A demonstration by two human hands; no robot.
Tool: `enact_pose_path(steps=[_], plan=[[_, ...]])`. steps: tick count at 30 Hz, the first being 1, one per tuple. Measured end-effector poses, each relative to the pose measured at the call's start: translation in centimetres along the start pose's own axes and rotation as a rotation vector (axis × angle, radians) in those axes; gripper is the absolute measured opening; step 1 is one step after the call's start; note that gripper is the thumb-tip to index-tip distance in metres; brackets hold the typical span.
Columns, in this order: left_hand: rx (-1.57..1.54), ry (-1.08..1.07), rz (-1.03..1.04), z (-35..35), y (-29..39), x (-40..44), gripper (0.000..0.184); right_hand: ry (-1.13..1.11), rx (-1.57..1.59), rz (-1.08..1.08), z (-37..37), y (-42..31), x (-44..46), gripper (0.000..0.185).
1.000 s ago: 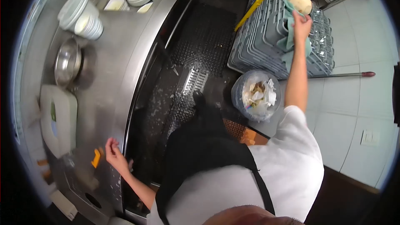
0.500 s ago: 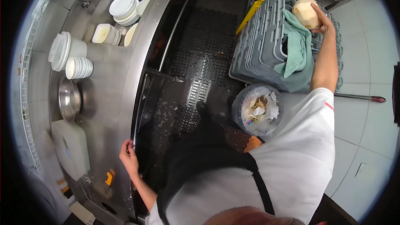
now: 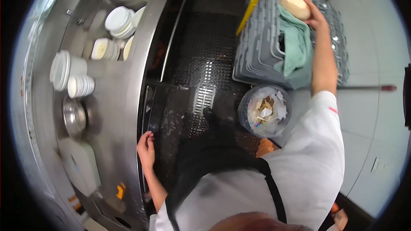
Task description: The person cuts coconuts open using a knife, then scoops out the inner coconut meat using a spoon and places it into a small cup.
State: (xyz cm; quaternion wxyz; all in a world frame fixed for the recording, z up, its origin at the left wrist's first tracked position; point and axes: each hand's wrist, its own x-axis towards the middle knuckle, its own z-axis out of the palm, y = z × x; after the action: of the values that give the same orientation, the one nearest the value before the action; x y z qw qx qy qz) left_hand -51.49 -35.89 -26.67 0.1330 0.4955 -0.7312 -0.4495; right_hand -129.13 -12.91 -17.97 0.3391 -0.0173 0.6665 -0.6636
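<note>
The right hand [image 3: 316,17] has its fingers curled around the right side of a pale, round coconut [image 3: 294,3], pressing against it; whether they carry its weight, I cannot tell. The coconut sits in their curve, over the top of the grey crates [image 3: 259,45]. Just beside those fingers, toward the wearer, a green towel [image 3: 295,47] drapes over the crates' edge. Farther that way, a lined bin [image 3: 245,113] holds scraps.

The left hand [image 3: 146,150] is well apart from the coconut, holding nothing, its fingers loosely bent just beside the edge of the steel worktop [image 3: 113,119]. Left of those fingers is a metal bowl [image 3: 72,117]; nearer the wearer lies a yellow handle [image 3: 121,191].
</note>
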Motion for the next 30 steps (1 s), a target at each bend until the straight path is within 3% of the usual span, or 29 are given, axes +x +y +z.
enact_pose_path(steps=[2,3,4,5,6,11,15,16,17,19,21,26,28,30], plan=[[0.04,-0.017,0.073,0.9,-0.8,0.3,0.024,-0.068,0.249,-0.154,-2.8,2.8,4.6,0.061],[0.018,-0.037,0.085,1.2,-1.4,0.3,0.025,0.023,0.228,-0.253,-2.1,3.3,4.1,0.06],[-0.002,-0.054,0.091,1.3,-1.8,0.3,0.025,0.005,0.241,-0.275,-5.0,4.4,8.4,0.073],[-0.024,-0.073,0.088,1.5,-1.5,0.4,0.026,-0.042,0.434,-0.371,-1.9,4.5,5.4,0.046],[-0.044,-0.072,0.073,1.4,-1.2,0.1,0.026,-0.083,0.48,-0.347,-0.8,4.0,4.1,0.045],[-0.167,0.02,0.027,-0.4,-4.7,-0.9,0.026,0.114,0.526,-0.403,0.4,4.0,2.8,0.056],[-0.152,0.102,0.011,-1.1,-5.2,-2.8,0.026,-0.05,0.62,-0.486,-0.1,4.4,3.0,0.053],[-0.134,0.13,0.0,-1.1,-5.2,-3.0,0.025,0.018,0.445,-0.37,-0.5,3.6,1.4,0.09],[-0.118,0.123,0.023,-0.8,-4.1,-3.3,0.025,-0.027,0.404,-0.416,-0.8,3.3,1.2,0.1],[-0.083,0.206,0.044,-0.6,-2.4,-4.1,0.025,-0.259,0.471,-0.424,0.0,1.7,-0.3,0.093],[-0.043,0.242,0.101,-0.9,0.3,-4.7,0.026,-0.124,0.552,-0.495,5.6,-0.7,-5.4,0.087],[-0.079,0.371,0.289,1.4,2.5,-4.4,0.027,-0.701,0.248,-0.776,9.5,-1.0,-5.5,0.091],[-0.123,0.373,0.355,2.8,4.2,-4.0,0.027,-0.687,0.263,-0.701,16.0,1.9,-9.3,0.099],[-0.136,0.37,0.369,4.0,6.2,-4.2,0.026,-0.716,0.377,-0.584,19.8,7.1,-7.9,0.095]])
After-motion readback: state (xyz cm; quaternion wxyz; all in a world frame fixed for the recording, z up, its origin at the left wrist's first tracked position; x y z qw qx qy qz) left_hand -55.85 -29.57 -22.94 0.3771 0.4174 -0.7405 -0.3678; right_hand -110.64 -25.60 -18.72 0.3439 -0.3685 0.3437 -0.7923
